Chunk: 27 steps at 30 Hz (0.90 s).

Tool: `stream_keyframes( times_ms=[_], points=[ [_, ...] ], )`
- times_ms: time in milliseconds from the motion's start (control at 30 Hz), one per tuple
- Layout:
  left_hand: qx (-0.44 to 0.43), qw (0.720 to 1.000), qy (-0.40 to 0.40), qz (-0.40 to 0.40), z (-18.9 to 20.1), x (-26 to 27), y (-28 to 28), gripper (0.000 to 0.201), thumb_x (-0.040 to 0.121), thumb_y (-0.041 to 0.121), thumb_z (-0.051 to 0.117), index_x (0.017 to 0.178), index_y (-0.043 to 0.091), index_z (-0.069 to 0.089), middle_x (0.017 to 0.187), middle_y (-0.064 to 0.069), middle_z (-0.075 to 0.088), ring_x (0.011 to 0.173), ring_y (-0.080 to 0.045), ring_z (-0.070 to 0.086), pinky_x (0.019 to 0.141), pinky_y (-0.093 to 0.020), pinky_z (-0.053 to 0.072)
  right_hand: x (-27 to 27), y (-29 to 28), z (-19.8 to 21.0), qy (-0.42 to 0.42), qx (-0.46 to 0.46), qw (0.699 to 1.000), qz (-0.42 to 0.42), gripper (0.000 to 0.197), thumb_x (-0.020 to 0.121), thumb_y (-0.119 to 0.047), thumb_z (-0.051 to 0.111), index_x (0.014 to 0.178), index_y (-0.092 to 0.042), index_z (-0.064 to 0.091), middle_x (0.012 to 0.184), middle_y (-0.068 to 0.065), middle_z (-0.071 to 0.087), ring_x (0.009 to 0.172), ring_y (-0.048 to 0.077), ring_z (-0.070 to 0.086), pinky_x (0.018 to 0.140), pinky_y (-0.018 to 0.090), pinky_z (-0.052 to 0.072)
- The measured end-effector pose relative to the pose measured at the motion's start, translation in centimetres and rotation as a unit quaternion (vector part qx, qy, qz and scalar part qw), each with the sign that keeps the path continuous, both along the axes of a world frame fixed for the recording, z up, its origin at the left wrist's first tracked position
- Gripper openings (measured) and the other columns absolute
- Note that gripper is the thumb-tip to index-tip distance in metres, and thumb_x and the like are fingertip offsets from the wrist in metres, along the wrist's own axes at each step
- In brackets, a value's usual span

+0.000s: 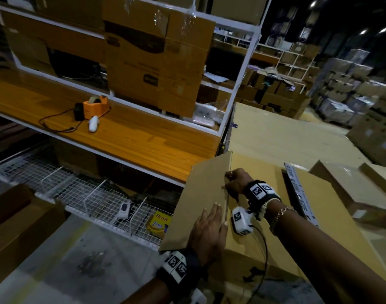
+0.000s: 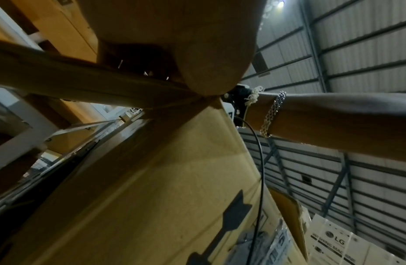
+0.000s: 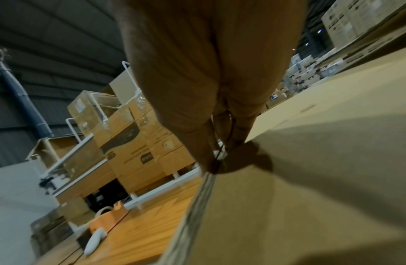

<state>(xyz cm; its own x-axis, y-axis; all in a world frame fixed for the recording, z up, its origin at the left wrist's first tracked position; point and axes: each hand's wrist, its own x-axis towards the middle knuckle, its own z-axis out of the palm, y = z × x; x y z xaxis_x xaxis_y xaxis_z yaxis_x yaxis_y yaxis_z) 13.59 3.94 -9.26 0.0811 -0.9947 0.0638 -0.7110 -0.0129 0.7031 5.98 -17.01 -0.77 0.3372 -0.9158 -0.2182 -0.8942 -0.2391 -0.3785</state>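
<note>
Left hand (image 1: 209, 229): flat on the cardboard panel (image 1: 198, 194), fingers straight and close together, palm pressing down near the panel's right edge.

Right hand (image 1: 237, 183): fingers curled over that same edge further along, pinching it. The right wrist view shows the fingertips on the raw corrugated edge.

The panel lies tilted across the left side of the large carton (image 1: 264, 170) and overhangs it towards the wire shelf (image 1: 77, 194). Whether it is a hinged flap or a loose sheet cannot be told.

Step in hand, as judged: seating the panel on the carton's top, one hand steadying while the other guides the edge. The next move calls for holding the pinch, drawing the edge square to the carton and pressing it down flat. The tape dispenser (image 1: 97, 106) is well apart on the bench (image 1: 143, 145), so sealing would need a reach once the panel holds.

Count:
- Two hands, both on the one panel.
- One carton beneath the panel.
- On the wire shelf: one yellow packet (image 1: 159, 222) and one small white device (image 1: 124, 209).
- On the bench: one orange tape dispenser, one black adapter (image 1: 79, 111) with cable just beside it, and one white handheld item (image 1: 93, 123).
- Behind the bench: flattened cartons (image 1: 154, 62) standing in the white rack.
- Further off: stacked boxes (image 1: 341, 84), too many and too dim to count.
</note>
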Motion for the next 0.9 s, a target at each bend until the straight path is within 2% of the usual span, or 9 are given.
stream_keyframes(
  times_ms=[133,200,267,333,500,633,733,833,900],
  points=[
    [0.018,0.999,0.001,-0.031,1.8,1.4,0.0,0.065,0.106,0.053,0.031,0.161,0.022,0.018,0.169,0.001,0.016,0.154,-0.022,0.017,0.124,-0.042,0.018,-1.4,2.1,1.7,-0.051,0.006,0.999,0.010,0.033,0.094,-0.016,0.068,0.121,0.002,0.066,0.125,0.011,0.068,0.114,0.032,0.064,0.101,0.042,0.050],
    [0.008,0.999,-0.006,-0.038,3.0,2.3,0.0,0.068,0.104,0.056,0.033,0.161,0.023,0.016,0.167,-0.001,0.019,0.153,-0.021,0.020,0.122,-0.042,0.020,-2.8,4.4,2.9,-0.105,0.009,0.994,0.014,0.047,0.096,-0.013,0.065,0.139,0.001,0.053,0.140,0.000,0.054,0.128,0.029,0.055,0.106,0.035,0.045],
    [-0.017,0.997,-0.046,-0.053,4.1,2.9,-0.4,0.070,0.103,0.056,0.035,0.161,0.023,0.012,0.165,-0.003,0.022,0.149,-0.024,0.025,0.119,-0.043,0.024,-4.7,7.1,4.1,-0.148,0.011,0.989,0.009,0.064,0.095,-0.018,0.068,0.151,-0.004,0.039,0.157,0.002,0.039,0.139,0.027,0.045,0.111,0.039,0.041],
    [-0.050,0.993,-0.079,-0.076,4.9,3.5,-1.4,0.069,0.102,0.055,0.037,0.160,0.024,0.014,0.161,-0.002,0.028,0.143,-0.024,0.033,0.116,-0.044,0.030,-7.0,10.0,4.9,-0.170,-0.006,0.985,0.003,0.070,0.094,-0.028,0.069,0.153,-0.012,0.036,0.160,0.002,0.034,0.140,0.024,0.044,0.111,0.040,0.042],
    [-0.102,0.966,-0.173,-0.165,7.8,3.9,-4.8,0.065,0.103,0.047,0.046,0.157,0.019,0.026,0.154,-0.009,0.039,0.137,-0.028,0.040,0.111,-0.045,0.037,-12.5,16.8,4.4,-0.221,-0.055,0.973,-0.045,0.064,0.093,-0.041,0.067,0.151,-0.031,0.041,0.151,-0.009,0.043,0.134,0.013,0.047,0.109,0.041,0.044],
    [-0.098,0.937,-0.210,-0.261,9.9,2.1,-7.7,0.060,0.103,0.043,0.051,0.155,0.018,0.033,0.152,-0.009,0.042,0.135,-0.027,0.043,0.109,-0.038,0.039,-15.1,20.2,1.2,-0.281,-0.110,0.946,-0.122,0.043,0.095,-0.036,0.067,0.136,-0.029,0.059,0.136,-0.010,0.060,0.118,0.002,0.058,0.102,0.035,0.052],
    [-0.052,0.902,-0.229,-0.362,10.9,-0.5,-9.5,0.054,0.105,0.036,0.050,0.153,0.016,0.036,0.151,-0.006,0.043,0.132,-0.024,0.046,0.103,-0.033,0.039,-15.8,22.3,-1.0,-0.238,-0.109,0.955,-0.136,0.042,0.098,-0.030,0.062,0.139,-0.019,0.057,0.136,-0.004,0.060,0.118,0.006,0.057,0.100,0.028,0.050],
    [-0.035,0.874,-0.258,-0.411,11.7,-3.2,-10.6,0.052,0.106,0.031,0.048,0.154,0.017,0.035,0.159,-0.004,0.036,0.141,-0.023,0.039,0.109,-0.032,0.036,-16.7,23.0,-2.1,-0.102,-0.151,0.973,-0.143,0.043,0.101,-0.027,0.054,0.140,-0.009,0.051,0.139,0.008,0.054,0.128,0.024,0.050,0.109,0.039,0.040],
    [-0.032,0.865,-0.263,-0.427,12.1,-5.0,-11.3,0.054,0.106,0.034,0.048,0.155,0.017,0.034,0.162,-0.003,0.032,0.144,-0.022,0.036,0.112,-0.033,0.033,-17.6,23.0,-1.9,-0.041,-0.163,0.973,-0.156,0.049,0.103,-0.028,0.048,0.147,-0.007,0.042,0.154,0.015,0.039,0.142,0.029,0.037,0.117,0.043,0.032]
  ],
)
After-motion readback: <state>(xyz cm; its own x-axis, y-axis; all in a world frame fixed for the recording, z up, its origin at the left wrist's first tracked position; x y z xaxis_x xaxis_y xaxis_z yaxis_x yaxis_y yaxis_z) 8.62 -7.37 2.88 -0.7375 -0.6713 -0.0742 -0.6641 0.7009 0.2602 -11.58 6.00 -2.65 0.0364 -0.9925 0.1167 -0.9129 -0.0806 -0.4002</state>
